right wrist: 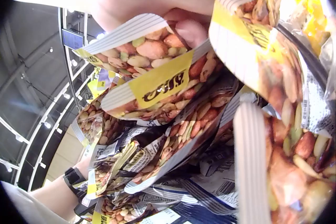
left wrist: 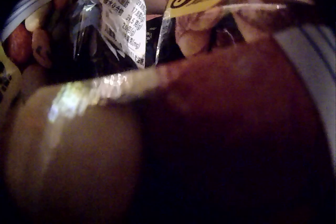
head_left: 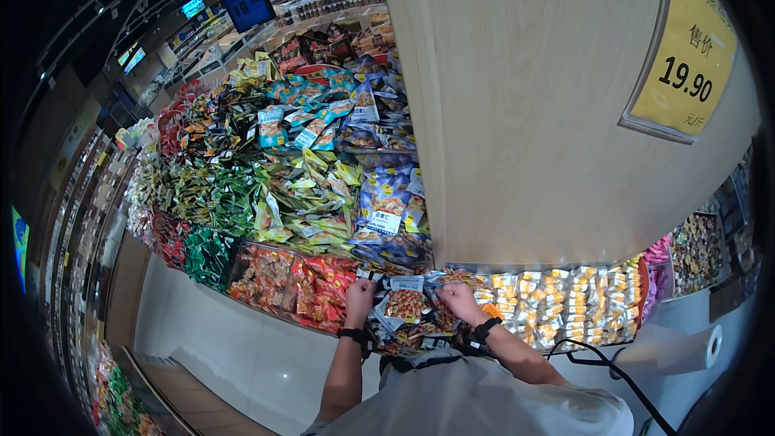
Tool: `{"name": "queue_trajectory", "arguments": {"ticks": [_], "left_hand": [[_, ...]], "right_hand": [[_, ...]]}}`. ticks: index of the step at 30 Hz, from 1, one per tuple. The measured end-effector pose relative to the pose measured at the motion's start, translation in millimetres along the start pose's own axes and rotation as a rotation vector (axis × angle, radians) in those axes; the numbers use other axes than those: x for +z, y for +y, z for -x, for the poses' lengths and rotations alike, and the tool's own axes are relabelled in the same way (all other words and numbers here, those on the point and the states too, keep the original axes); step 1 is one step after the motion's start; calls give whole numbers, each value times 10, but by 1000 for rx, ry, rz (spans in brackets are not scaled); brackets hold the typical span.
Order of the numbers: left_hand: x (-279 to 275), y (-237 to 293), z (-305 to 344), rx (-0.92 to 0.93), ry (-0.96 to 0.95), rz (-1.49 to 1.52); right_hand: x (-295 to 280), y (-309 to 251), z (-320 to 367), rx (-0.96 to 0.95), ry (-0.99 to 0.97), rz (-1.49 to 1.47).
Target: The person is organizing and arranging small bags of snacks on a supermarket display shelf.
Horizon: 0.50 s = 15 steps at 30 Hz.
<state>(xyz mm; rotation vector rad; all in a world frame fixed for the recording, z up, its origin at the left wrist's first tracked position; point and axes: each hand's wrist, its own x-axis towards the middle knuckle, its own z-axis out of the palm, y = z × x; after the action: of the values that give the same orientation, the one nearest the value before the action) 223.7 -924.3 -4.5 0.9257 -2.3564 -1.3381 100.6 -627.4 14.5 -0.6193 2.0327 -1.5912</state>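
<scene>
Both hands reach into a bin of small nut packets (head_left: 408, 304) in front of the person's body. In the right wrist view, the curled right hand (head_left: 460, 303) holds a clear-windowed nut packet (right wrist: 152, 48) by its striped edge, with a fingertip (right wrist: 191, 32) against it. Peanuts and seeds show through the film. At the bin's left side, the left hand (head_left: 359, 303) is curled at a dark-and-white packet corner (head_left: 369, 275). A blurred packet fills much of the left wrist view, with a white label (left wrist: 125, 17) behind it and most of the hand hidden.
Red packets (head_left: 323, 295) lie left of the bin, white-and-yellow wrapped snacks (head_left: 565, 303) to its right. Green and purple bags (head_left: 379, 202) are heaped behind. A wooden pillar (head_left: 517, 113) with a yellow price sign (head_left: 686, 56) rises close ahead. A plastic-bag roll (head_left: 674, 351) hangs right.
</scene>
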Motion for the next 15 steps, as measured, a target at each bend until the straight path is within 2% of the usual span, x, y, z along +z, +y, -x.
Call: {"name": "queue_trajectory", "arguments": {"ticks": [15], "left_hand": [[8,-16,14,36,20,-15]], "right_hand": [[-5,-85,16,-15,24,22]]}}
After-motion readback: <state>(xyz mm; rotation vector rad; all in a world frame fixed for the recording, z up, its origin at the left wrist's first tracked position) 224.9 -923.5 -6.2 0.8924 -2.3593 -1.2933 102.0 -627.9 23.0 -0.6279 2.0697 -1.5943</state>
